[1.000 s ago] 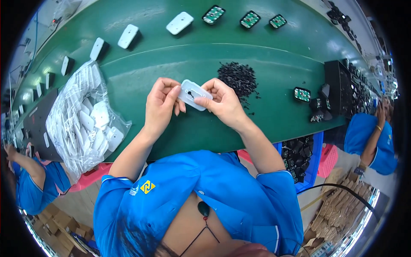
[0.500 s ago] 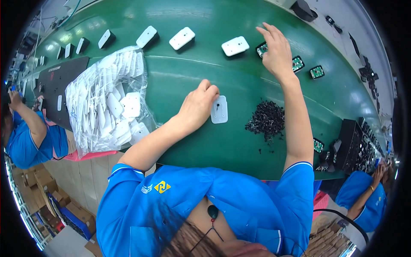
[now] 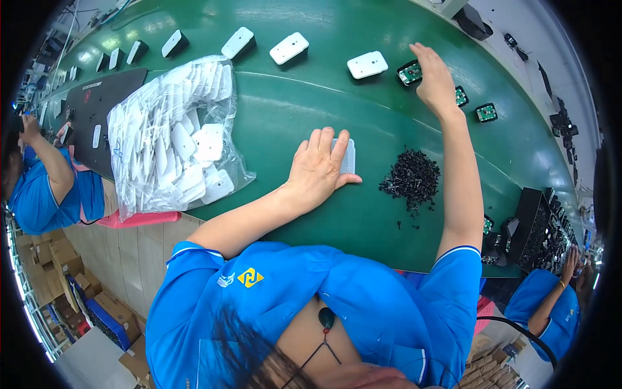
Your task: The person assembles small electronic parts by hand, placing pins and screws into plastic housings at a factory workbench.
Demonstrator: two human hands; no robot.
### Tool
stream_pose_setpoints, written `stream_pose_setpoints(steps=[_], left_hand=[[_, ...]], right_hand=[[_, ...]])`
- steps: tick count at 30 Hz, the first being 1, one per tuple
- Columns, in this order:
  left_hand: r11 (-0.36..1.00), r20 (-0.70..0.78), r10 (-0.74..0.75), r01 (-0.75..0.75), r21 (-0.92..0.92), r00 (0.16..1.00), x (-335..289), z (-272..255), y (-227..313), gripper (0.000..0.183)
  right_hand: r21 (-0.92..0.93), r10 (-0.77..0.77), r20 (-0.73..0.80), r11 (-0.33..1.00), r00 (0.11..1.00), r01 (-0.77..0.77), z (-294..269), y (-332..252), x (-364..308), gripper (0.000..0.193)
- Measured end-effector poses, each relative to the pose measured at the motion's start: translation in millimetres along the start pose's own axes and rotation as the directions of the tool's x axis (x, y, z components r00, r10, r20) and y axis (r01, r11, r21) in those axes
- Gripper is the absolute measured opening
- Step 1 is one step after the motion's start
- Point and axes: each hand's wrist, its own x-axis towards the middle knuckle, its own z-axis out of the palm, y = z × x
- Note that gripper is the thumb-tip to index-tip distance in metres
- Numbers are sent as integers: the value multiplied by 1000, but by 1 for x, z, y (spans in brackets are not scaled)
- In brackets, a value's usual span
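Observation:
My left hand (image 3: 319,163) lies over a thin white plastic cover (image 3: 350,159) on the green table, fingers stretched and thumb apart; it hides much of the cover. At the far right, my right hand (image 3: 435,79) reaches beside a black case with a green circuit board (image 3: 409,72), fingers straight and its thumb side out of sight. Whether it touches the case I cannot tell. Between my arms sits a heap of small black parts (image 3: 412,179).
A clear bag of white covers (image 3: 172,139) lies left, beside a dark mat (image 3: 103,117). White-topped cases (image 3: 289,48) line the far side. More board cases (image 3: 486,113) stand right, near a black box (image 3: 530,223). Co-workers (image 3: 48,188) sit on both sides.
My left hand has gone from a bent-finger grip at the cover's edge to lying spread over it. My right hand has shifted slightly right, showing more of the board case. The view has shifted a little.

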Motion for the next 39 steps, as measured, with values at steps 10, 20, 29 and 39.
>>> stream_pose_setpoints(steps=[10,20,29,39], left_hand=[[989,29,7,-2,-150,1000,-17,-22,-8,75],[953,10,89,-82,-291,996,-15,-28,-36,67],[933,43,117,-95,-347,992,-23,-32,-44,60],[926,46,111,-86,-367,993,-27,-30,-46,59]], right_hand=[[96,135,204,983,970,-157,-19,-8,-31,47],[406,128,150,896,980,-179,-42,-82,-69,46],[535,27,372,810,928,-238,-47,-111,-84,39],[553,178,118,805,977,-214,-40,-104,-75,30]])
